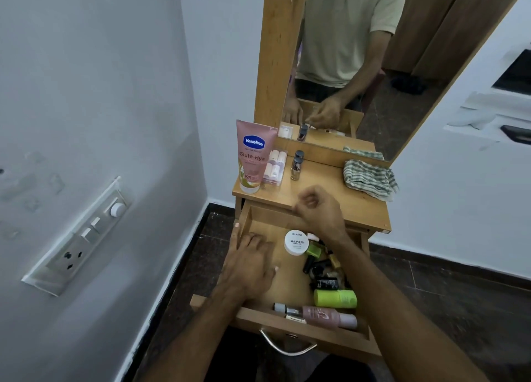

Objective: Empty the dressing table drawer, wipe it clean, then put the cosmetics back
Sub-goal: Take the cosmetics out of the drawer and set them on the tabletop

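Your left hand rests flat, fingers straight, on the floor of the open drawer, at its left. Your right hand hovers over the far edge, fingers curled; whether it holds anything, I cannot tell. Cosmetics crowd the drawer's right; a cloth lies on the tabletop.

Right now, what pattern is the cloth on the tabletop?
Green-and-white striped crumpled cloth, clearest in the head view.

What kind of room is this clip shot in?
Probably a bedroom or dressing corner of a home: a wooden dressing table with a tall mirror, an open drawer of cosmetics, and a wall switchboard.
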Demonstrator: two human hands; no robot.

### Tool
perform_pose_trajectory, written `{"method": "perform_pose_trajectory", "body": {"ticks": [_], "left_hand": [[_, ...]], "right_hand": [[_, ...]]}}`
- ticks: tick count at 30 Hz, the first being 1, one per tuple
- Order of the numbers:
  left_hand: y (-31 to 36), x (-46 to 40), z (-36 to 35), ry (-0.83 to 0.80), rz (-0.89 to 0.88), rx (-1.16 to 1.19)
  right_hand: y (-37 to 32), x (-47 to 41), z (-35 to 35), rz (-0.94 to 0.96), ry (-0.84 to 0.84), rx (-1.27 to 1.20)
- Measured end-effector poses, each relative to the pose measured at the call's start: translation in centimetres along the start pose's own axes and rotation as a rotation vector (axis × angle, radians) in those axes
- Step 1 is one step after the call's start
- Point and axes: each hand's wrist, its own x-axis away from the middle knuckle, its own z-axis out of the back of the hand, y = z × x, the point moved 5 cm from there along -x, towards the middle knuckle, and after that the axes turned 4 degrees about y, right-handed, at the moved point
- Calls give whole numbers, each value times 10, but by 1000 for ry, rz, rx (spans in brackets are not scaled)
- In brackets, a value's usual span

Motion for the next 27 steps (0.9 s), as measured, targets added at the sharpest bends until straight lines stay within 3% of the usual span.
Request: {"method": "perform_pose_trajectory", "body": {"ticks": [4,7,12,15,20,27], "left_hand": [[2,0,2,-14,-12,38],[2,0,4,-37,10,62],[4,2,7,-24,-12,75],[5,1,8,8,-31,124],[6,2,13,97,2,194],[8,2,13,79,-53,253]], "right_hand": [[14,68,-26,146,-730,686],[36,101,-44,226,-904,927],[47,115,-55,281,-909,931],[49,110,-52,191,-935,789],[43,88,-32,84,-674,428],[43,70,-15,-54,-430,31]]}}
